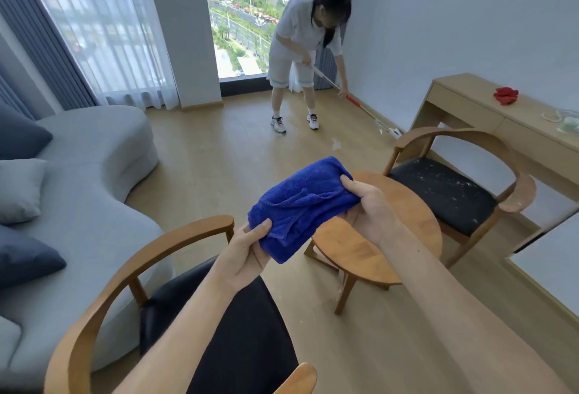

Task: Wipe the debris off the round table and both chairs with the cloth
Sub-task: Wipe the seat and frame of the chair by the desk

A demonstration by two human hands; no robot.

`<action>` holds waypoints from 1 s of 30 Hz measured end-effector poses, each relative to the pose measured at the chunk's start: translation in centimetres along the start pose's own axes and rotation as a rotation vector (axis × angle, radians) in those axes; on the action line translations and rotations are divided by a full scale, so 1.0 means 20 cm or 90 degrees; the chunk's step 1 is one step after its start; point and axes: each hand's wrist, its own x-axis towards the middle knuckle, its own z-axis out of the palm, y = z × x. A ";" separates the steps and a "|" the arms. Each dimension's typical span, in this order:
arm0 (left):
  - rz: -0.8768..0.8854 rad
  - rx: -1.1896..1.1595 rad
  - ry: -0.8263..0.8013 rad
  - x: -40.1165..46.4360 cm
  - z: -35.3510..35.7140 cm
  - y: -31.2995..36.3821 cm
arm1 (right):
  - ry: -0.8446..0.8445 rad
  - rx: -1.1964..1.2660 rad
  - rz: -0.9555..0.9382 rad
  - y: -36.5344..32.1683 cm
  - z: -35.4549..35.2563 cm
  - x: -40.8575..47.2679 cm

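At far left stands a grey sofa (94, 155). The near chair (131, 268), dark-seated, sits at lower left. Above it, the left hand (247, 252) pinches the near-left corner of the folded blue cloth (297, 205), thumb on top, fingers curled beneath. The right hand (369, 208) grips the cloth's right end, thumb over its upper edge, fingers wrapped under. The cloth is held in the air over the round table (407, 237). The far chair (454, 186), at right, carries white debris (438, 174) on its seat. Beyond, a person (304, 48) mops the floor.
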 end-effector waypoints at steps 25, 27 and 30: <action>-0.083 0.609 -0.087 1.02 1.07 -1.00 | 0.177 -0.164 -0.053 -0.44 -1.58 -0.15; -0.110 0.615 -0.103 1.13 1.23 -1.16 | 0.186 -0.153 -0.047 -0.51 -1.79 -0.16; -0.130 0.598 -0.083 1.29 1.42 -1.36 | 0.198 -0.159 -0.038 -0.61 -2.06 -0.17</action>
